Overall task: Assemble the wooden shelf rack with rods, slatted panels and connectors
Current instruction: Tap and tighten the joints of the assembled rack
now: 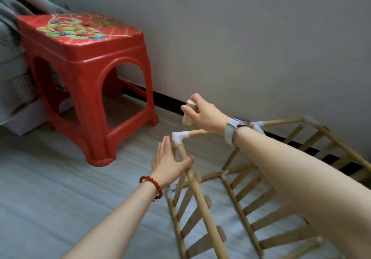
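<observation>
Partly assembled rack (236,198) lies on the floor (60,178) near the wall, slatted panels joined by rods. Left hand (168,158): grip spread, fingers straight, palm and thumb against the upper rod (192,178) just below the white corner connector (178,137). Right hand (202,114): grip curled round a short wooden block (188,112), held above that connector. Red stool (86,78) stands well apart, by the wall.

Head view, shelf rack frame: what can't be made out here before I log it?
- Wooden block in the right hand: its far side is covered by fingers.
- Top rod from the corner connector: hidden behind the right wrist.
- Rack's near end: cut off by the bottom edge.
- Far slatted panel: blurred, joints unclear.
- Left hand contact with the rod: only the thumb side shows.
</observation>
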